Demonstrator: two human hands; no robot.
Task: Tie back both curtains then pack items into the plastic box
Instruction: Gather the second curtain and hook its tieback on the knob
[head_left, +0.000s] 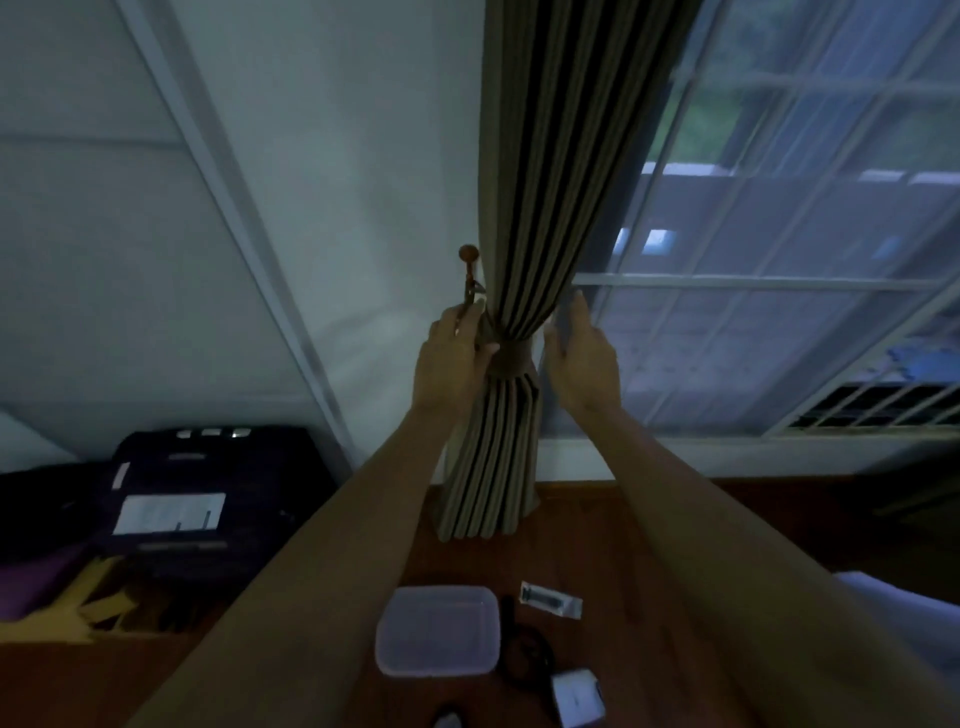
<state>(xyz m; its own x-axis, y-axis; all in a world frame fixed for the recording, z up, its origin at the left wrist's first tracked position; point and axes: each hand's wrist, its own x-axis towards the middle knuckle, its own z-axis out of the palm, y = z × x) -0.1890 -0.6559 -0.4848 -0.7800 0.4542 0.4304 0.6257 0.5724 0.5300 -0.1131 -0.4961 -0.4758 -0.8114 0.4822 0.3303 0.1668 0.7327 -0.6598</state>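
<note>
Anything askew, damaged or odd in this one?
Nothing stands out. The curtain hangs neatly gathered in its tieback, which the left hand holds by the hook; the right hand rests open on its edge. The box sits flat on the floor, a packet loose beside it.

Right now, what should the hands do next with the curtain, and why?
Probably loop the tieback onto the wall hook: the left hand pinches its end beside the hook, it already circles the curtain, and the right hand rests open against the fabric.

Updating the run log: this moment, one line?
curtain banded; left hand holds tieback by hook; right hand flat beside curtain; items beside box
</note>
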